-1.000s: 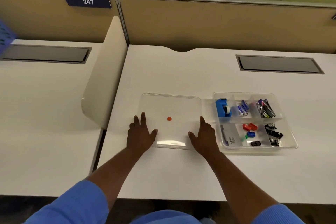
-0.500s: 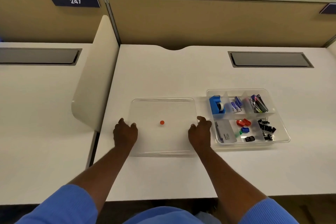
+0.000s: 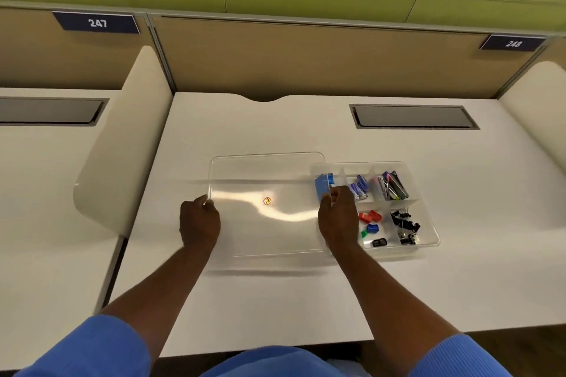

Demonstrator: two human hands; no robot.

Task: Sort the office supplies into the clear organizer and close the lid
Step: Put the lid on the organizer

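Note:
A clear lid point(image 3: 245, 223) with a small orange sticker point(image 3: 267, 201) hangs just above the white desk, blurred by motion. My left hand point(image 3: 199, 222) grips its left edge and my right hand point(image 3: 337, 217) grips its right edge. To the right stands the clear organizer point(image 3: 428, 242), open, with its left wall under the lid's corner. Its compartments hold a blue tape dispenser point(image 3: 323, 185), blue staple boxes point(image 3: 359, 188), pens and markers point(image 3: 393, 188), red, blue and green small items point(image 3: 370, 219) and black binder clips point(image 3: 405, 223). My right hand hides the front left compartment.
The white desk point(image 3: 275, 294) has a grey cable hatch point(image 3: 413, 116) at the back right. Rounded cream dividers point(image 3: 122, 144) stand on both sides, and a tan partition with plates 247 and 248 runs behind. A second desk lies to the left.
Both hands went from lying flat on the lid to gripping its side edges. The lid has come up off the desk and shifted right, toward the organizer.

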